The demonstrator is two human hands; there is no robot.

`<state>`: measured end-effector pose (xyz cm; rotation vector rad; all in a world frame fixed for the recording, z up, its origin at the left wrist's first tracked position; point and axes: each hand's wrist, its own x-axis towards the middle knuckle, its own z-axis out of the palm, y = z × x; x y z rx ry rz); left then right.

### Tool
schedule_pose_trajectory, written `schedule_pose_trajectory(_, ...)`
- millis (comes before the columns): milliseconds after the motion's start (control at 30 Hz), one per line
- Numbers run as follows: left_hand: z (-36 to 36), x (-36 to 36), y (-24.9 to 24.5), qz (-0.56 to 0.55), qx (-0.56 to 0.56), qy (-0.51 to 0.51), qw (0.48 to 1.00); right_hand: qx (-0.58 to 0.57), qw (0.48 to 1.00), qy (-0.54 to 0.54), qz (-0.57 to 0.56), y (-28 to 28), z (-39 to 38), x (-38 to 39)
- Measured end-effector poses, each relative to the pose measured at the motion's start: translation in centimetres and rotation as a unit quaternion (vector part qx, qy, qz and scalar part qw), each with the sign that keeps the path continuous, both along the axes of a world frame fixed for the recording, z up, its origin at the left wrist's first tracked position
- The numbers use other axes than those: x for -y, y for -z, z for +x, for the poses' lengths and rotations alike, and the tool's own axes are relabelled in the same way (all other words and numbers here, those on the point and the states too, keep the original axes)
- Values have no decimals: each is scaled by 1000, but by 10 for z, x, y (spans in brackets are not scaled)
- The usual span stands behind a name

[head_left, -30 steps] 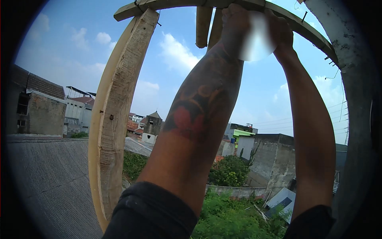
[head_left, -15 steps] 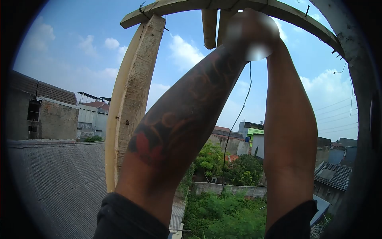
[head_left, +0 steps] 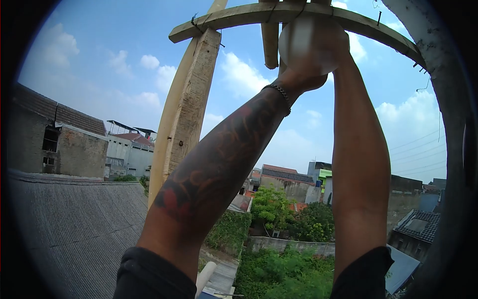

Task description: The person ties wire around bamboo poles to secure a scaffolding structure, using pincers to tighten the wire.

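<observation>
Both of my arms reach up to a wooden crossbeam. My left hand, with a chain bracelet at its wrist, is just under the beam. My right hand is close beside it. A blurred patch covers the fingers of both hands, so their grip and anything in them are hidden. Short wooden pieces, one of them a hanging batten, meet the beam near the hands. Dark tie wire is wound round the beam's left end, where an upright wooden post stands.
A nail sticks up from the beam, and more nails show near its right end. A rough concrete edge borders the right side. Far below lie a corrugated roof, green plants and houses.
The view has shifted, so beam and post appear farther right and lower. My left wrist and bracelet have come into sight. The dark wire that hung below my hands is no longer visible.
</observation>
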<state>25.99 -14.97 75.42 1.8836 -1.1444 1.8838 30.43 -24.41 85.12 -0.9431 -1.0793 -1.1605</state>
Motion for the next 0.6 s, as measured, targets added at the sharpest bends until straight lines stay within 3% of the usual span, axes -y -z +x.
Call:
schedule_pose_trajectory(67, 12, -7, 1, 17, 18, -4, 1000, 20, 999, -32, -5, 1, 4, 1)
schedule_pose_trajectory(133, -3, -9, 19, 35, 39, -104, 993, 65, 996, -64, -10, 6, 8, 0)
schedule_pose_trajectory(200, -12, -14, 34, 20, 42, -140, 989, 94, 968, -219, -80, 1, 22, 3)
schedule_pose_trajectory(267, -28, -23, 50, 20, 14, -192, 981, 123, 901, -356, -216, -27, 48, 13)
schedule_pose_trajectory(367, -54, -48, 69, 33, 6, -229, 973, 127, 858, -411, -281, -23, 50, 19)
schedule_pose_trajectory(400, -60, -59, 74, 41, 6, -233, 972, 125, 868, -398, -268, -26, 49, 18)
schedule_pose_trajectory(467, -68, -85, 85, 85, 113, -247, 959, 111, 889, -372, -243, -25, 54, 14)
schedule_pose_trajectory(533, -114, -77, 113, -11, -73, -284, 956, 106, 931, -267, -224, -4, 39, 14)
schedule_pose_trajectory(600, -131, -95, 130, 19, -14, -347, 938, 74, 951, -220, -204, -8, 51, 18)
